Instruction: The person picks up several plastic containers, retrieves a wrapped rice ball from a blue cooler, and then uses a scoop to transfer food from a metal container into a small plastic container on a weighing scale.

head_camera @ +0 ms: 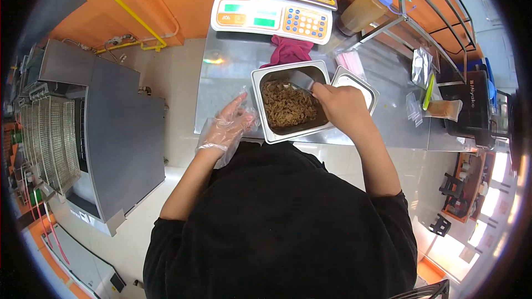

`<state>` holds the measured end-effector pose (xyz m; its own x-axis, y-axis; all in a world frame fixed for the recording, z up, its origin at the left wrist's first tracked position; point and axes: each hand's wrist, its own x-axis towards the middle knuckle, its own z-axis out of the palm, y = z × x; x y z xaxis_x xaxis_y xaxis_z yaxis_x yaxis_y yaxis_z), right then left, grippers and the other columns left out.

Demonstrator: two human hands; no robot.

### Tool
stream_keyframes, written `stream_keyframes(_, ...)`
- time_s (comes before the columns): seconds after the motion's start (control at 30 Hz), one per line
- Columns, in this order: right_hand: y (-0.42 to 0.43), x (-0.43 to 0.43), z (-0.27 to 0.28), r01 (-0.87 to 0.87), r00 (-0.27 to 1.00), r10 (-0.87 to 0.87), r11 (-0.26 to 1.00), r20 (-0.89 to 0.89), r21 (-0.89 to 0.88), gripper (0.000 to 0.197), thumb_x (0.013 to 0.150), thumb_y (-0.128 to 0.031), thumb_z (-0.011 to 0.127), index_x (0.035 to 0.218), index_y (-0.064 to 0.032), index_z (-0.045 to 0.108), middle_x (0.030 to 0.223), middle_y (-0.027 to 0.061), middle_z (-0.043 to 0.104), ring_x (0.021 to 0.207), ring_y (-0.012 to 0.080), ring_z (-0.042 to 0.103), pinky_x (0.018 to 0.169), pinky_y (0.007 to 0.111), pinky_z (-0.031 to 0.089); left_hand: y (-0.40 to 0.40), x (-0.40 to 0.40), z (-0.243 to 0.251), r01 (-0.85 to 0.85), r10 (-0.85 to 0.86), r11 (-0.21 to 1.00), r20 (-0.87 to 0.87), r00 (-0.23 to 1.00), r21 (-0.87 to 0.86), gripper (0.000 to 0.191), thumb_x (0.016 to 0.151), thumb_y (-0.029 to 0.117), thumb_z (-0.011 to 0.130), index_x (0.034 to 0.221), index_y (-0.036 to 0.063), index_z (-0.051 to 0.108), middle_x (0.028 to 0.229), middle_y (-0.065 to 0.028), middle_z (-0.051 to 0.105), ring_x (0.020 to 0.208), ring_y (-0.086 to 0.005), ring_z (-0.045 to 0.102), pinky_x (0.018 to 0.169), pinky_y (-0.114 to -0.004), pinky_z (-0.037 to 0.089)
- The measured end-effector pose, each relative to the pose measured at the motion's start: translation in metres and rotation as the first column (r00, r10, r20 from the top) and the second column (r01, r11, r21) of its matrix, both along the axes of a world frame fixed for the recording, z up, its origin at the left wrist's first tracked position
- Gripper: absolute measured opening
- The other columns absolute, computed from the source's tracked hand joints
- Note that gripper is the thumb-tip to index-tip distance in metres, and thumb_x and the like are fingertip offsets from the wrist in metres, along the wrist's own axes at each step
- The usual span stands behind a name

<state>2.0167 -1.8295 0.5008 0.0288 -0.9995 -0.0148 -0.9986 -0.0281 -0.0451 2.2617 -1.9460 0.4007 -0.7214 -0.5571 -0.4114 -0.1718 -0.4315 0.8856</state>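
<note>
Shredded brown cooked meat point(286, 106) covers the bottom of a stainless steel food pan point(261, 121) near the front edge of the steel table. My right hand point(343, 101), bare, grips a metal utensil point(301, 79) by its handle. The utensil's flat grey blade is inside the pan, over the far part of the meat; whether it is a scoop or a spatula I cannot tell. Left of the pan is my left hand point(232, 122) in a clear plastic glove, fingers apart and holding nothing. A pale metal-rimmed lid or tray point(371, 93) lies partly hidden behind my right hand.
Beyond the pan, a crumpled magenta cloth point(291, 51) lies before a digital scale point(272, 16). Sauce bottles point(359, 12) and a metal rack point(401, 18) stand back right. Pink-striped packaging point(350, 64) and small plastic bags point(442, 109) lie rightward. Fryer baskets point(50, 141) are left.
</note>
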Motion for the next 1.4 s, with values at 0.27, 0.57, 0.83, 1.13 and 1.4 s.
stream_keyframes(0.27,0.002,0.008,-0.029,0.155,0.933,-0.197,0.975,0.300,0.158,0.012,0.088,-0.018,0.050,0.085,-0.0060,0.050,0.067,0.0135,0.058,0.061,0.0321,0.060,0.052,0.041,0.044,0.026,-0.018,0.009,0.237,-0.191,0.930,-0.183,0.964,0.281,0.074,0.083,0.012,0.064,0.142,0.0154,0.020,0.092,-0.0071,0.060,0.077,-0.0152,0.060,0.068,-0.030,0.051)
stream_keyframes(0.57,0.013,-0.006,-0.012,0.319,0.888,-0.288,0.947,0.357,-0.028,0.010,0.086,-0.017,0.051,0.086,-0.0076,0.050,0.070,0.0097,0.058,0.062,0.0314,0.059,0.054,0.040,0.045,0.023,-0.021,0.018,0.274,-0.228,0.921,-0.185,0.956,0.278,0.073,0.083,0.009,0.063,0.142,0.0172,0.019,0.107,-0.0070,0.056,0.083,-0.0136,0.058,0.078,-0.030,0.052)
stream_keyframes(0.83,0.009,-0.007,-0.011,-0.073,0.994,0.074,0.997,-0.084,0.016,0.013,0.074,-0.011,0.053,0.086,-0.0094,0.049,0.062,0.0049,0.053,0.054,0.0247,0.059,0.048,0.035,0.047,0.023,-0.018,0.011,0.252,-0.208,0.932,-0.185,0.961,0.261,0.072,0.081,0.013,0.066,0.139,0.0125,0.023,0.109,-0.0113,0.055,0.084,-0.0200,0.060,0.073,-0.033,0.054)
stream_keyframes(1.13,0.017,0.018,-0.051,0.300,0.719,-0.357,0.933,0.597,0.198,0.014,0.088,-0.016,0.052,0.086,-0.0028,0.051,0.066,0.0145,0.056,0.063,0.0260,0.058,0.057,0.037,0.042,0.025,-0.019,0.007,0.246,-0.205,0.933,-0.174,0.963,0.264,0.074,0.084,0.011,0.063,0.142,0.0163,0.018,0.094,-0.0087,0.060,0.079,-0.0147,0.060,0.072,-0.029,0.052)
stream_keyframes(1.4,0.019,-0.002,-0.033,0.485,0.509,-0.490,0.842,0.708,0.235,0.012,0.089,-0.015,0.051,0.091,-0.0028,0.053,0.069,0.0169,0.056,0.066,0.0330,0.056,0.062,0.036,0.043,0.025,-0.020,0.008,0.228,-0.177,0.931,-0.193,0.965,0.285,0.071,0.084,0.012,0.063,0.141,0.0149,0.020,0.095,-0.0085,0.060,0.078,-0.0151,0.061,0.073,-0.029,0.053)
